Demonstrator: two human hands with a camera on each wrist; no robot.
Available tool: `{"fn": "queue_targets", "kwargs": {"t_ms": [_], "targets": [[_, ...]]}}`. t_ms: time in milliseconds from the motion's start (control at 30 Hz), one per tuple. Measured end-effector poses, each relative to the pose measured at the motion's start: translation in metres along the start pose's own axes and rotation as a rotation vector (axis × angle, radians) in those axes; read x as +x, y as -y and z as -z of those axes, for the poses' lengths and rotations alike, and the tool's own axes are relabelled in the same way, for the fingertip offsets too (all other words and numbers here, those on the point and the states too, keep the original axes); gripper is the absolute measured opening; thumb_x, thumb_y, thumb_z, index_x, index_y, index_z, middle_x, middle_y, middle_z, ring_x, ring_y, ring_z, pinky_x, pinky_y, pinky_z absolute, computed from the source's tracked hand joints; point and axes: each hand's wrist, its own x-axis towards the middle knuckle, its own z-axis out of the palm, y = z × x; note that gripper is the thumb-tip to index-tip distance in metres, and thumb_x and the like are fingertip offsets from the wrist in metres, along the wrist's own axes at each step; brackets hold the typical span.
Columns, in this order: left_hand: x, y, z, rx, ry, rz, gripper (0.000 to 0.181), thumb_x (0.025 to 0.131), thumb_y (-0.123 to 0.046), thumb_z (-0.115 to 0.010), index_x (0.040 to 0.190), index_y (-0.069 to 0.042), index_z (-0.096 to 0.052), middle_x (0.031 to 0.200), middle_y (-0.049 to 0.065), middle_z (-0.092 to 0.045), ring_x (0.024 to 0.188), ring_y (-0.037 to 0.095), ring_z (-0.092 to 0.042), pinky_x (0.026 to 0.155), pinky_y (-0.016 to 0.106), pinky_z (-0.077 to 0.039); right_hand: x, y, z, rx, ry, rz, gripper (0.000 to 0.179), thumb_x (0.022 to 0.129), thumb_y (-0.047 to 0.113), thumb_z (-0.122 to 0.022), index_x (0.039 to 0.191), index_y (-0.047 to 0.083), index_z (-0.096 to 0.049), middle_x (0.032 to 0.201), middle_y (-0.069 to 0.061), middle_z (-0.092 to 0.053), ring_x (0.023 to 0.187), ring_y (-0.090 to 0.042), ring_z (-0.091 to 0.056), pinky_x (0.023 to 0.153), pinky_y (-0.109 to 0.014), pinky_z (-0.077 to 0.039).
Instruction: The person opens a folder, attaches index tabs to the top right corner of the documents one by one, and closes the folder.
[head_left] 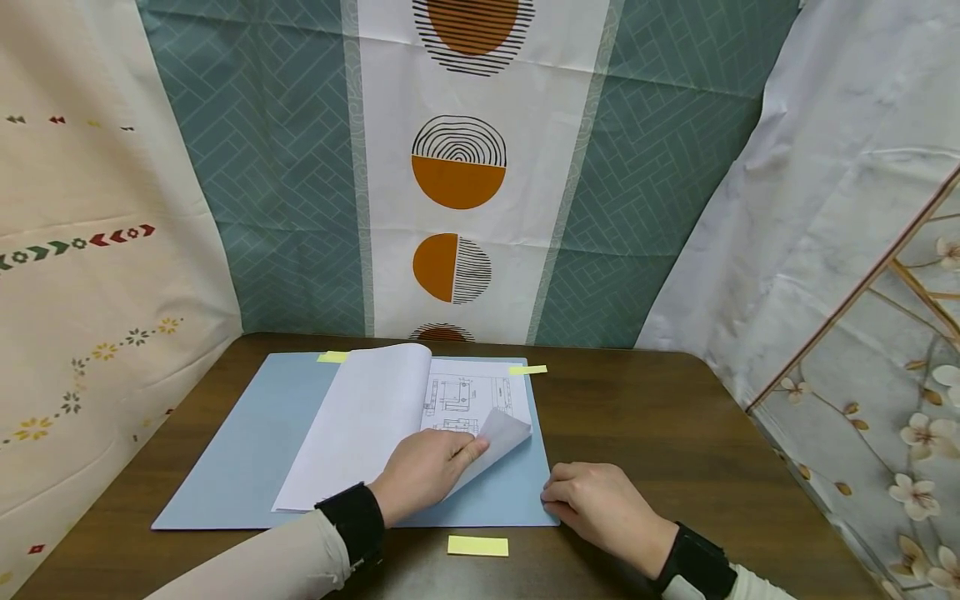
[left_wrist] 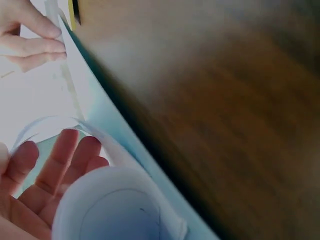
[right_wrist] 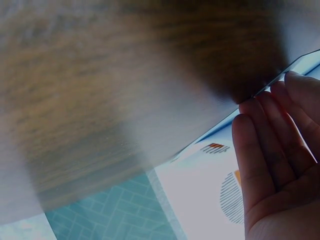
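Observation:
A blue folder lies spread on the table, holding white sheets. A blank-faced page is turned over to the left, and a sheet with line drawings shows on the right. My left hand pinches a lifted page near its corner, thumb on the near side. In the left wrist view that page bends in a curl around the fingers. At the folder's lower right corner, my right hand holds the edge between thumb and fingertips; the right wrist view shows the fingers at that edge.
Yellow sticky strips mark the folder's top left and top right. Another yellow strip lies on the dark wooden table before the folder. Patterned cloths hang behind and at both sides.

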Motion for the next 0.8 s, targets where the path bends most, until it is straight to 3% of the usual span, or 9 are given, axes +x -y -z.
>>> {"fn": "queue_targets", "kwargs": {"t_ms": [267,500,633,800], "targets": [[-0.0011,-0.0056,-0.0011,0.028,-0.001,-0.029,0.03,0.107,-0.023,-0.076,0.081,-0.017,-0.064,0.06,-0.006,-0.039,0.056,0.009,-0.047,0.055,0.027,-0.036,-0.0003,0.0003,0.0006,0.007,0.0,-0.005,0.018,0.088,0.01,-0.094,0.101,0.021,-0.088,0.094,0.012,-0.073,0.078,0.0,-0.061,0.073,-0.023,-0.059],[-0.0006,-0.0096,-0.0001,-0.035,-0.01,-0.027,0.036,0.101,-0.025,-0.084,0.074,-0.02,-0.06,0.059,-0.009,-0.041,0.056,0.006,-0.047,0.054,0.026,-0.032,-0.0001,0.0002,0.0004,0.011,0.002,-0.002,0.018,0.089,0.01,-0.094,0.102,0.02,-0.089,0.094,0.012,-0.073,0.078,0.0,-0.062,0.073,-0.024,-0.06],[0.0008,-0.0072,-0.0004,-0.077,0.002,-0.03,0.037,0.106,-0.035,-0.077,0.076,-0.021,-0.062,0.061,-0.01,-0.043,0.057,0.007,-0.048,0.054,0.026,-0.034,0.0001,0.0001,-0.0003,0.007,-0.002,0.002,0.017,0.089,0.01,-0.094,0.101,0.02,-0.089,0.094,0.012,-0.073,0.078,0.0,-0.062,0.073,-0.024,-0.06],[0.003,-0.0043,-0.0005,-0.135,0.045,0.0,0.03,0.113,-0.039,-0.065,0.088,-0.023,-0.072,0.071,-0.01,-0.057,0.067,0.008,-0.058,0.061,0.028,-0.044,-0.0006,-0.0005,-0.0017,0.001,-0.018,0.014,0.018,0.088,0.009,-0.095,0.1,0.02,-0.088,0.093,0.013,-0.073,0.078,0.001,-0.062,0.072,-0.023,-0.059]]}}
